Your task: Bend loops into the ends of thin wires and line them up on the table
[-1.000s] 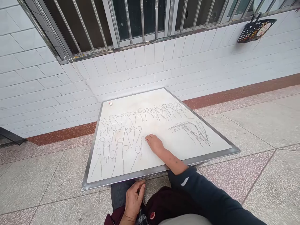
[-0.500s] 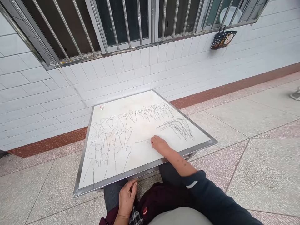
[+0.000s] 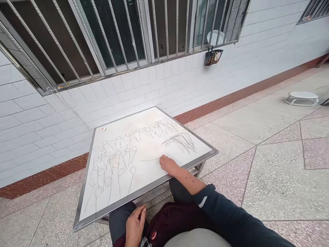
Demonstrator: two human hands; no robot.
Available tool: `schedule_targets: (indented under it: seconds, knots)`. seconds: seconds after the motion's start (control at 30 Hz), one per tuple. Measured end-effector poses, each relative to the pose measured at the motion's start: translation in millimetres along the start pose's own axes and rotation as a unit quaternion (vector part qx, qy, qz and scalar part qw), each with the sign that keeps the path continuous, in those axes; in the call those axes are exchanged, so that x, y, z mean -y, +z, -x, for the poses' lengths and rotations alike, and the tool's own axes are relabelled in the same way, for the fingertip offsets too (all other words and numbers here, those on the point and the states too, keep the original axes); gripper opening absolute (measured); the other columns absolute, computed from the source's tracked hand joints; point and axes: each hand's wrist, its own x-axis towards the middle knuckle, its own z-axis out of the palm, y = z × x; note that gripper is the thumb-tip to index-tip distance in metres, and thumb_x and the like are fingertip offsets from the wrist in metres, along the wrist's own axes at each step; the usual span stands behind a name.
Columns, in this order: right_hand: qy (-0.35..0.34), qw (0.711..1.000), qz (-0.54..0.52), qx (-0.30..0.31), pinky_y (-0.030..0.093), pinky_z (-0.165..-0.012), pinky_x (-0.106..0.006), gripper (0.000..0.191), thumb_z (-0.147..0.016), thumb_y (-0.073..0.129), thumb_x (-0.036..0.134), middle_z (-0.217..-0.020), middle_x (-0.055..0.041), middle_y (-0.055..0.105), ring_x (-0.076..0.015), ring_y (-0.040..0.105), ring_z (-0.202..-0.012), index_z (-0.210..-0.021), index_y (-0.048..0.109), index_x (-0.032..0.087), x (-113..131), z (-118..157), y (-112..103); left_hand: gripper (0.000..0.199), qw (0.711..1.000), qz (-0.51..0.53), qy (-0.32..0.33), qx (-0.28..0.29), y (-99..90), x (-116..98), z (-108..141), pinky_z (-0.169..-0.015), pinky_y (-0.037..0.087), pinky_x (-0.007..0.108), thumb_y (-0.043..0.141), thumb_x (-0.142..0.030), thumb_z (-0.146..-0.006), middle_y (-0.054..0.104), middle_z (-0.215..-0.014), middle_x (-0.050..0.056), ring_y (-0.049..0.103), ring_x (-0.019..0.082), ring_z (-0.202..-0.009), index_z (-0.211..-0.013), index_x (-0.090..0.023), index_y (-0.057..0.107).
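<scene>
On the white table [image 3: 151, 115], my right hand [image 3: 168, 166] rests near the front edge, its fingers pinched at the looped end of a thin dark wire [image 3: 147, 160]. That wire runs leftward over the tabletop. Many thin wires with round loops [image 3: 132, 168] lie spread in rows to the left and across the back. A loose pile of wires without visible loops [image 3: 181, 141] lies right of my hand. My left hand [image 3: 135, 223] sits low over my lap, below the table edge. Its fingers are curled with the thumb against them; anything between them is too small to name.
A small white-and-red object [image 3: 104, 129] lies at the table's back left corner. Behind stands a white tiled wall [image 3: 177, 84] with a barred window [image 3: 123, 37]. A dark dotted basket [image 3: 213, 57] hangs from the bars. A low white stool [image 3: 302, 97] stands far right.
The camera view has turned right and up, bringing the stool into sight. My right hand stays at the wire's loop, and my left hand remains over my lap.
</scene>
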Motion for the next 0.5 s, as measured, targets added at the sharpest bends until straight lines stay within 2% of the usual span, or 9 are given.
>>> schedule_targets:
  seconds: [0.13, 0.23, 0.37, 0.47, 0.5]
  knots:
    - [0.007, 0.996, -0.084, -0.009, 0.051, -0.072, -0.032, 0.016, -0.092, 0.051, 0.021, -0.098, -0.0081, 0.062, -0.0156, 0.061, -0.080, -0.103, 0.058, 0.011, 5.6, 11.0, -13.3, 0.024, 0.999, -0.002, 0.038, -0.002, 2.5, -13.6, 6.0, -0.084, 0.054, 0.032, 0.054, -0.036, -0.086, 0.074, -0.098, 0.005, 0.069, 0.021, -0.091, -0.099, -0.025, 0.071]
    - [-0.010, 0.986, -0.166, -0.029, 0.047, -0.064, -0.027, 0.015, -0.090, 0.044, 0.011, -0.085, -0.0050, 0.062, -0.0138, 0.058, -0.069, -0.099, 0.055, 0.012, 5.6, 23.2, -29.9, 0.027, 0.998, -0.003, 0.054, -0.017, -4.6, -34.3, 1.1, -0.086, 0.052, 0.032, 0.052, -0.033, -0.088, 0.071, -0.106, 0.007, 0.066, 0.020, -0.097, -0.110, -0.025, 0.067]
    - [-0.045, 0.961, -0.270, -0.047, 0.042, -0.057, -0.021, 0.020, -0.091, 0.037, 0.016, -0.078, -0.0002, 0.060, -0.0105, 0.055, -0.063, -0.102, 0.053, 0.016, 6.2, 40.2, -65.4, 0.033, 0.997, 0.014, 0.053, -0.059, -35.5, -88.0, -28.5, -0.075, 0.054, 0.031, 0.051, -0.032, -0.089, 0.067, -0.109, 0.009, 0.064, 0.020, -0.091, -0.120, -0.026, 0.062]
    - [-0.070, 0.944, -0.317, -0.052, 0.037, -0.056, -0.021, 0.016, -0.089, 0.044, 0.023, -0.076, 0.0009, 0.059, -0.0095, 0.051, -0.060, -0.095, 0.059, 0.018, 12.8, 56.9, -99.9, 0.034, 0.993, 0.036, 0.046, -0.103, -61.3, -139.7, -57.9, -0.060, 0.051, 0.028, 0.050, -0.034, -0.089, 0.062, -0.117, 0.010, 0.061, 0.021, -0.089, -0.121, -0.027, 0.060]
    - [-0.083, 0.934, -0.345, -0.043, 0.035, -0.056, -0.021, 0.016, -0.088, 0.047, 0.024, -0.075, 0.0009, 0.059, -0.0095, 0.048, -0.059, -0.093, 0.061, 0.018, 16.0, 63.1, -111.1, 0.035, 0.993, 0.033, 0.057, -0.102, -66.8, -155.2, -66.4, -0.061, 0.051, 0.029, 0.051, -0.034, -0.088, 0.063, -0.116, 0.010, 0.060, 0.022, -0.092, -0.122, -0.027, 0.059]
